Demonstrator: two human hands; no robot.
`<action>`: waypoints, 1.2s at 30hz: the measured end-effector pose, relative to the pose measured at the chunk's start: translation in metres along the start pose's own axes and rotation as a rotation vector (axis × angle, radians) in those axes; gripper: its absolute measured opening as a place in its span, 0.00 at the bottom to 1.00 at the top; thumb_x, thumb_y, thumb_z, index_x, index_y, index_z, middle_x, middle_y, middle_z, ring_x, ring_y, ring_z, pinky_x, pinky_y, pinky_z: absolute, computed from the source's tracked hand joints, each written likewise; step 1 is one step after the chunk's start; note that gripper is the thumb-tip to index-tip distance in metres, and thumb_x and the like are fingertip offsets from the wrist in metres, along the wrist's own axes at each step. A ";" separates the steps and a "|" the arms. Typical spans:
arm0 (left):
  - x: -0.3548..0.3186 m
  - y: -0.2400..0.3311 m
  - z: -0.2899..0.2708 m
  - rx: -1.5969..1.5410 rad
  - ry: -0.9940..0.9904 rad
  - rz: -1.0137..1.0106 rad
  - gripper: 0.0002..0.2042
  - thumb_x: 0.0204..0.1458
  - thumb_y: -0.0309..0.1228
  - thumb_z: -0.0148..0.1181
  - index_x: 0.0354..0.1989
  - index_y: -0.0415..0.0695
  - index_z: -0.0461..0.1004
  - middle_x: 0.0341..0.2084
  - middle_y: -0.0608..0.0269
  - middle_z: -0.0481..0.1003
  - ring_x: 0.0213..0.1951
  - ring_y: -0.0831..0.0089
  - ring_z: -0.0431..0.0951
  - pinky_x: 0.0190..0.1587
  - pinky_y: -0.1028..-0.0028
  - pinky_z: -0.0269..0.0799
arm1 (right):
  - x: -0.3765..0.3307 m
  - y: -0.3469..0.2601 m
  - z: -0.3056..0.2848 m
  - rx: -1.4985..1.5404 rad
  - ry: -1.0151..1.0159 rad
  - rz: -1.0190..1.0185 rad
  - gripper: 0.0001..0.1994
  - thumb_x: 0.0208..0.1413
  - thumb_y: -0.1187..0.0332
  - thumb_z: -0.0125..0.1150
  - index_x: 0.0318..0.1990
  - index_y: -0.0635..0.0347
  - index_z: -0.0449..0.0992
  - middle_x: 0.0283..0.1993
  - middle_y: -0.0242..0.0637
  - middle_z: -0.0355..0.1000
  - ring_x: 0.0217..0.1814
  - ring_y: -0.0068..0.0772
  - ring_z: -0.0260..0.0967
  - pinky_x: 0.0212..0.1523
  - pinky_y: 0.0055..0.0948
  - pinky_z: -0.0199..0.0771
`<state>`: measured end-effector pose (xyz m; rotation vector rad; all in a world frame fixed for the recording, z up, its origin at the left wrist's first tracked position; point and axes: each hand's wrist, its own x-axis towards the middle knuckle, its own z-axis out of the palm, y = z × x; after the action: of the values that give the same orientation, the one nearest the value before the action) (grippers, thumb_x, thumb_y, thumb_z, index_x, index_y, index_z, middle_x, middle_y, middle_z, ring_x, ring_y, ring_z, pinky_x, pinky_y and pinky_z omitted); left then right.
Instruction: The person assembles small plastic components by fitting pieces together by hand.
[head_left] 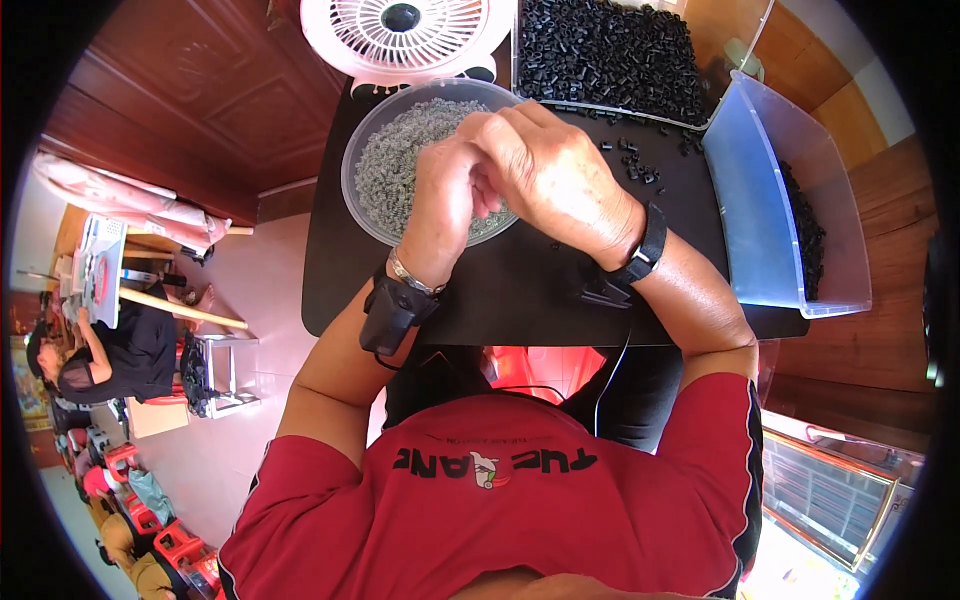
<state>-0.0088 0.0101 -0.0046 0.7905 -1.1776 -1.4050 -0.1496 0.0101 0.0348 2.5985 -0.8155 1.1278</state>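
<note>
Over a clear round bowl of small grey metal pieces, which look like springs, my two hands meet. My left hand is curled, its fingertips partly covered by the other hand. Bent across from the right, my right hand has its fingers pressed toward the left ones. Whatever sits between the fingers is hidden. Several small black plastic parts lie loose on the dark table to the right of my right hand.
A white fan stands behind the bowl. At the back, a clear tray holds many black parts; a translucent bin with more black parts stands on the right. Off to the left, another person sits at a small table.
</note>
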 end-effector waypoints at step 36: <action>-0.003 0.015 0.003 -0.029 -0.202 -0.067 0.13 0.59 0.35 0.44 0.36 0.37 0.70 0.20 0.66 0.69 0.18 0.82 0.66 0.20 0.84 0.58 | 0.005 0.043 -0.032 0.652 -0.209 0.242 0.08 0.51 0.79 0.58 0.40 0.62 0.77 0.34 0.35 0.71 0.36 0.27 0.70 0.36 0.22 0.70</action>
<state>-0.0059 0.0148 0.0098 0.6845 -1.2913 -1.5826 -0.1902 -0.0158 0.0588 3.2637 -0.9501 1.3912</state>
